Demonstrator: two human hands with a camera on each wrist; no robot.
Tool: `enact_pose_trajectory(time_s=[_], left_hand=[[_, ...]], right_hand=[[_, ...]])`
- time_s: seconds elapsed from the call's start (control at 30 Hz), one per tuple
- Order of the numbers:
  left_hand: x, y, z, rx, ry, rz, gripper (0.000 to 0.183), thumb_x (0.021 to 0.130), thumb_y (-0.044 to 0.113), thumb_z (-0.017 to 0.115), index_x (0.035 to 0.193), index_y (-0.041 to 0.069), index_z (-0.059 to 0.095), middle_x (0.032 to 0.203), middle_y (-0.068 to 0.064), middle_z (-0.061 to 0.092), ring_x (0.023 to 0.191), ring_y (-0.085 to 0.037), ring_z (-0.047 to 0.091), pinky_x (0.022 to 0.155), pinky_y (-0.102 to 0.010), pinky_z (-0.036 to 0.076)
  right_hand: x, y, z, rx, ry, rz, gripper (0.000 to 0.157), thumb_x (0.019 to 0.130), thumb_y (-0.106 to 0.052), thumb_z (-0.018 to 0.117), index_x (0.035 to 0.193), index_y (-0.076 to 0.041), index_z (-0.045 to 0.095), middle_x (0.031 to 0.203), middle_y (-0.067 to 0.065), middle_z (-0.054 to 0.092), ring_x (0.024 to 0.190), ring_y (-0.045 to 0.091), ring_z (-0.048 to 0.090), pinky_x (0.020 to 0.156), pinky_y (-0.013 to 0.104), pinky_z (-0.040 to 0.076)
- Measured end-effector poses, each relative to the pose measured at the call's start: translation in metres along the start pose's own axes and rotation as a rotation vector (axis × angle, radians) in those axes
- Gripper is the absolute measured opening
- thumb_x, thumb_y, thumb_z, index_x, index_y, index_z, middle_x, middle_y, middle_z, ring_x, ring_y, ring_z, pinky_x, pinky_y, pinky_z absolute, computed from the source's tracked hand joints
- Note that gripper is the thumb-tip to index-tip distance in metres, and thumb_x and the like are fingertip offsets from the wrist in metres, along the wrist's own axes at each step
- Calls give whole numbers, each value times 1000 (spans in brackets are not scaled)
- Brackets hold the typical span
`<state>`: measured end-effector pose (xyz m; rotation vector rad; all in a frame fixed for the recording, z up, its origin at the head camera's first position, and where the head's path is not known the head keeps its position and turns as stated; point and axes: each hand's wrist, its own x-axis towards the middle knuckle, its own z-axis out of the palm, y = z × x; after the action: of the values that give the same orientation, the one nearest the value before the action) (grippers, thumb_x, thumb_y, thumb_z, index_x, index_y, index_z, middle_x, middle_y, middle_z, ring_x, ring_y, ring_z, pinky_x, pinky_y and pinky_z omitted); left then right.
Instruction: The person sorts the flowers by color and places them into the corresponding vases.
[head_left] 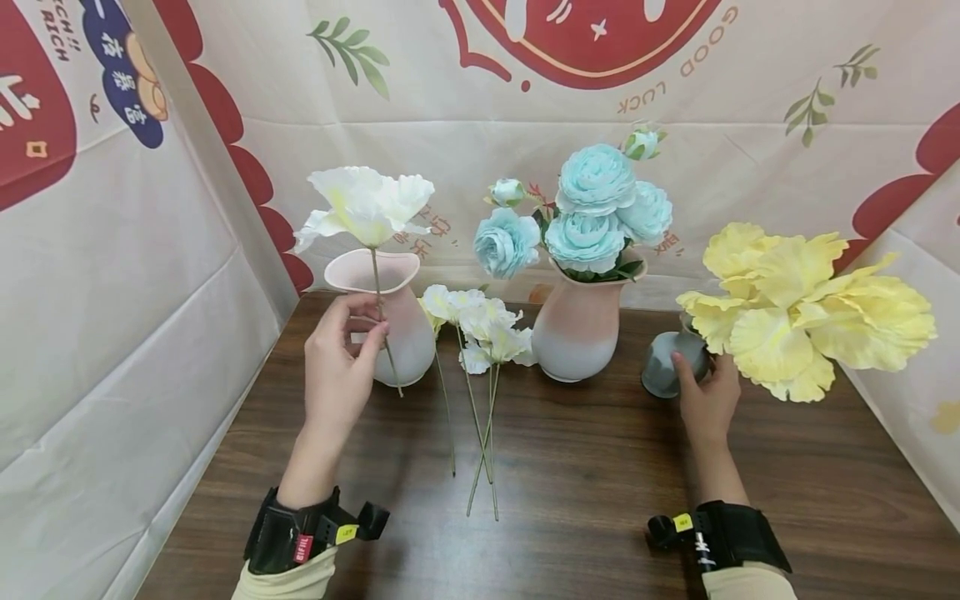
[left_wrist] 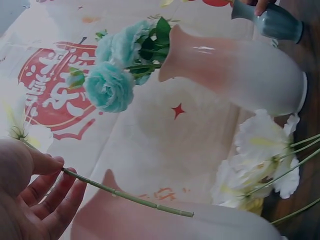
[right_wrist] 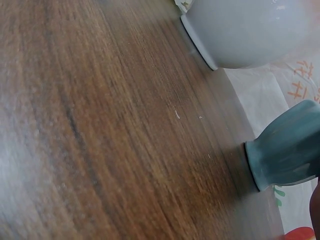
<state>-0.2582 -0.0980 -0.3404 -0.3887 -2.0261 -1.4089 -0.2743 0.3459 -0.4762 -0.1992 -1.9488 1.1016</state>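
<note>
My left hand (head_left: 341,358) pinches the thin green stem of a white artificial flower (head_left: 367,204) between thumb and fingers. The bloom is upright, and the stem's lower end hangs in front of a pink-and-white vase (head_left: 408,329) with an open mouth. In the left wrist view, the bare stem (left_wrist: 125,194) slants past that vase's side. At the right, my right hand (head_left: 711,404) grips a small grey-blue vase (head_left: 660,367), whose base stands at the table in the right wrist view. Large yellow flowers (head_left: 787,308) spread over it, hiding most of its mouth.
Several white flowers (head_left: 491,325) lie on the brown wooden table (head_left: 577,500) between the pink-and-white vases, stems toward the front. The second such vase (head_left: 577,333) holds light blue flowers (head_left: 596,179). A printed cloth (head_left: 525,108) hangs behind and at both sides.
</note>
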Motion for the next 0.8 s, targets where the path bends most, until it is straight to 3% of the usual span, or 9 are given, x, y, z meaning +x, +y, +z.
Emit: enact_pose_trajectory(time_s=[0.1,0.43,0.8], left_hand=[[6,4,-4,5,18,23,24,81,-10,68,104,-6,61,88,-19,65,71,-22,66,59,-5,51],[22,10,-12,49,59,66,24,83,-3,69,106,-2,63,90,-16,66,76,-22,65,61,-3,49],[44,20,-14,14,138,112,21,84,-3,66,104,-6,62,95,-15,68,75,-17,64,60,-7,51]], right_hand=[[1,5,0,-6,-5,13,50,83,-6,72,130,-1,55,126,24,55,118,30,48,102,55,40],[0,7,0,-11,-3,16,49,84,-8,72,129,-1,55,124,27,55,119,31,48,102,57,40],[0,6,0,1,-3,33,48,84,-8,72,128,0,55,125,24,55,119,26,48,105,50,39]])
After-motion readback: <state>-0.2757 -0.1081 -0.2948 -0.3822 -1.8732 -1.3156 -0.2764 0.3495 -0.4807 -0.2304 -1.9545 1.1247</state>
